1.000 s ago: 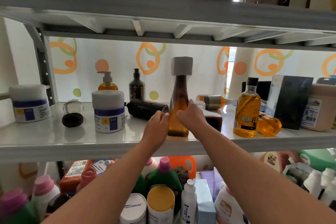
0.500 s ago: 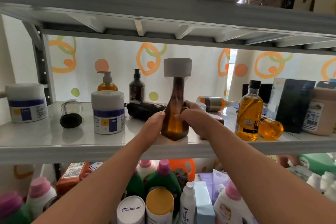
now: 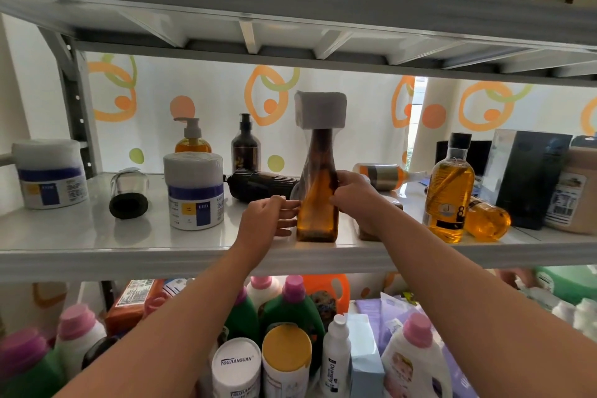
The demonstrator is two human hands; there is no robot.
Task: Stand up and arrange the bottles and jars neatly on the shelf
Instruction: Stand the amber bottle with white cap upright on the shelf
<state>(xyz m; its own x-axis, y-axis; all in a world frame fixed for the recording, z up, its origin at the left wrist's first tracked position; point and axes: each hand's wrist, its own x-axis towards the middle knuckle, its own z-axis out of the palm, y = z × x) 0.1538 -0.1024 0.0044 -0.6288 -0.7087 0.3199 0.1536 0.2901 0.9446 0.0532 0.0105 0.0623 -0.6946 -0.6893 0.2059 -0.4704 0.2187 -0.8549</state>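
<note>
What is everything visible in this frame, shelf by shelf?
tall bottle: 1, amber, grey cap, upright, middle shelf front centre
jars: 2, white, blue bands, left
small container: 1, clear, black end, lying between jars
pump bottle: 1, orange, back
dark bottle: 1, brown-black, upright beside pump bottle
black bottle: 1, black, lying centre back
banded bottle: 1, orange and silver, lying, centre-right
black-capped bottle: 1, amber, upright, right
round bottle: 1, amber, lying beside it
box: 1, dark, right
detergent bottles: several, green and white, below
left hand: 1, touching tall bottle's lower side
right hand: 1, gripping tall bottle's middle
</note>
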